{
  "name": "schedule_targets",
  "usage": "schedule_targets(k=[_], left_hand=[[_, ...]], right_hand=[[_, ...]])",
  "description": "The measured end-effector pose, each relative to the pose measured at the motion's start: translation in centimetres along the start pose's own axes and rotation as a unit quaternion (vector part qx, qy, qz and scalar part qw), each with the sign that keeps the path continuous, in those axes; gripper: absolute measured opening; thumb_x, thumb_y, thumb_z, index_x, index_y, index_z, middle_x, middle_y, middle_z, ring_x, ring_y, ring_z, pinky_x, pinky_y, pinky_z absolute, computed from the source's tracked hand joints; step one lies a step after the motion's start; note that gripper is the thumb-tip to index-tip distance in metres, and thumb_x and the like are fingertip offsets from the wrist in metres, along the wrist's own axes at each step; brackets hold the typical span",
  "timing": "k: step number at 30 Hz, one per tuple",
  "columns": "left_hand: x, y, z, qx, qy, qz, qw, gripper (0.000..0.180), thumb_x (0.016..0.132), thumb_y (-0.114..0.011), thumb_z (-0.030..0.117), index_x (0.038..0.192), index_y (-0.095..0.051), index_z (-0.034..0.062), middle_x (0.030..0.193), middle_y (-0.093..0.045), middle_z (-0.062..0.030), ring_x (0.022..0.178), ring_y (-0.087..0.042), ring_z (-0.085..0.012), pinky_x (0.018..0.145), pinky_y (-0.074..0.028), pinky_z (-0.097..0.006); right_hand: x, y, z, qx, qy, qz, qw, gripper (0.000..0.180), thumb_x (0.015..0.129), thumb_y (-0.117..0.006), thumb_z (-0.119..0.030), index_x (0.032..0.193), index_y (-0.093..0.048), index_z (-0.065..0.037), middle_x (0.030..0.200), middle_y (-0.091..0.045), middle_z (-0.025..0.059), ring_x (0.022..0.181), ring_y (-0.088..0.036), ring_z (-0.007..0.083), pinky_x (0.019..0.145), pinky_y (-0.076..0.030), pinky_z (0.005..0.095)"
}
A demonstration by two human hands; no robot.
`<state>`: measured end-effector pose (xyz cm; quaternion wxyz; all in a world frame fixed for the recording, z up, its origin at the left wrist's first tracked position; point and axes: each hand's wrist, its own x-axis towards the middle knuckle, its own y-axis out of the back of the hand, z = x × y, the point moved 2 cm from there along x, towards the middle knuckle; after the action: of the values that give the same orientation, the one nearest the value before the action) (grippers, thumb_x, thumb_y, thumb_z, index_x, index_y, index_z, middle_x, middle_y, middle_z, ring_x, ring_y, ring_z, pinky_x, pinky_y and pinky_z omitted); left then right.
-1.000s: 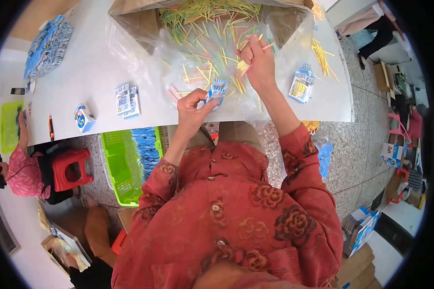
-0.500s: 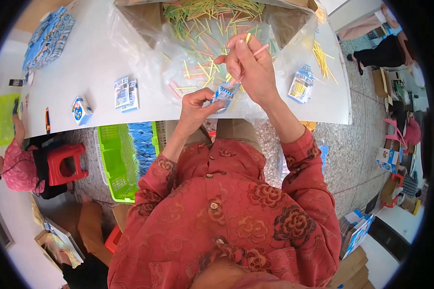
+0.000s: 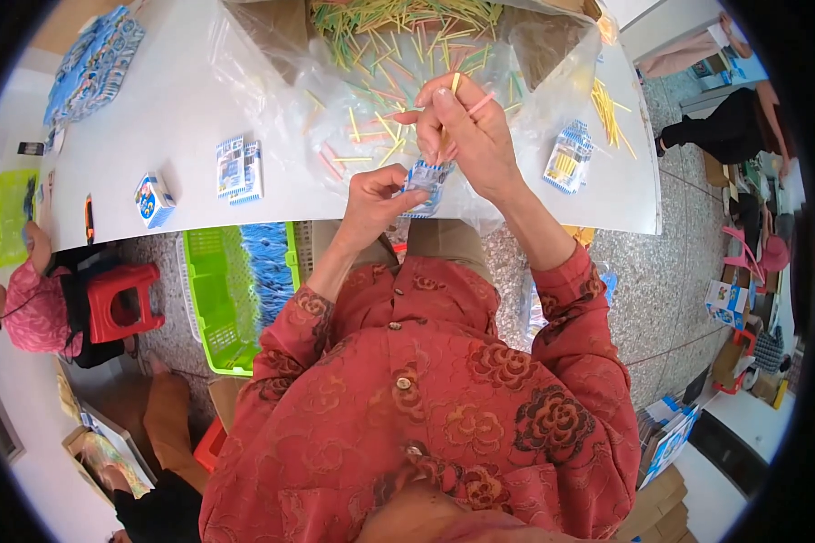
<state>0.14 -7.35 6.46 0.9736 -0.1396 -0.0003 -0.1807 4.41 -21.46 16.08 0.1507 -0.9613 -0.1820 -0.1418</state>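
Two hands meet over the near edge of a white table. The left hand pinches one small blue-and-white packet; the right hand is closed on a few thin sticks just above the packet's mouth. Four more packets lie on the table — two side by side, one small box, one at right. Loose sticks, too many to count, fill a clear plastic sheet. Since the earlier frames the right hand has risen from the pile and closed toward the packet. Below the table — one green basket, one red stool, speckled floor.
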Motion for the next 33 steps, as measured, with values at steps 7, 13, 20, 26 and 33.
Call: schedule_targets(k=[7, 13, 20, 26, 33], left_hand=[[-0.1, 0.0, 0.4, 0.023, -0.007, -0.001, 1.0, 0.007, 0.077, -0.069, 0.001, 0.075, -0.063, -0.0008, 0.071, -0.06, 0.002, 0.066, -0.049, -0.0036, 0.061, -0.04, -0.021], [0.1, 0.0, 0.5, 0.078, -0.042, 0.034, 0.995, 0.009, 0.075, -0.071, 0.001, 0.075, -0.062, -0.0006, 0.071, -0.06, 0.0022, 0.067, -0.049, -0.0037, 0.062, -0.041, -0.021], [0.4, 0.1, 0.7, 0.038, 0.006, 0.069, 0.997, 0.008, 0.076, -0.07, 0.0, 0.074, -0.062, 0.0012, 0.071, -0.059, 0.003, 0.065, -0.048, -0.0025, 0.06, -0.041, -0.02], [0.9, 0.0, 0.3, -0.014, -0.005, 0.054, 0.998, 0.009, 0.077, -0.07, -0.001, 0.074, -0.062, 0.0014, 0.072, -0.06, 0.0031, 0.066, -0.049, -0.0025, 0.06, -0.042, -0.02], [1.5, 0.6, 0.1, 0.095, -0.061, 0.036, 0.993, 0.009, 0.075, -0.071, 0.001, 0.078, -0.063, 0.0005, 0.073, -0.061, 0.0021, 0.067, -0.05, -0.0036, 0.063, -0.042, -0.021]], right_hand=[[0.1, 0.4, 0.3, -0.029, -0.054, 0.027, 0.998, 0.023, 0.099, -0.035, -0.023, 0.093, -0.048, -0.005, 0.058, -0.05, 0.0011, 0.053, -0.053, 0.0099, 0.091, -0.046, 0.0398], [0.1, 0.2, 0.4, -0.042, -0.042, 0.011, 0.998, 0.022, 0.099, -0.036, -0.022, 0.093, -0.049, -0.005, 0.059, -0.052, 0.0021, 0.057, -0.055, 0.0105, 0.091, -0.045, 0.0391], [0.2, -0.2, -0.2, -0.075, -0.016, -0.026, 0.997, 0.023, 0.098, -0.037, -0.022, 0.092, -0.049, -0.004, 0.061, -0.056, 0.0029, 0.061, -0.058, 0.0113, 0.093, -0.044, 0.0388], [0.5, 0.4, 0.3, -0.086, -0.012, -0.014, 0.996, 0.023, 0.098, -0.037, -0.022, 0.092, -0.05, -0.004, 0.062, -0.057, 0.0044, 0.063, -0.059, 0.0128, 0.089, -0.044, 0.0364], [0.4, 0.3, 0.5, -0.12, -0.044, -0.047, 0.991, 0.025, 0.098, -0.039, -0.024, 0.094, -0.051, -0.004, 0.069, -0.061, 0.0054, 0.072, -0.06, 0.0123, 0.076, -0.046, 0.0284]])
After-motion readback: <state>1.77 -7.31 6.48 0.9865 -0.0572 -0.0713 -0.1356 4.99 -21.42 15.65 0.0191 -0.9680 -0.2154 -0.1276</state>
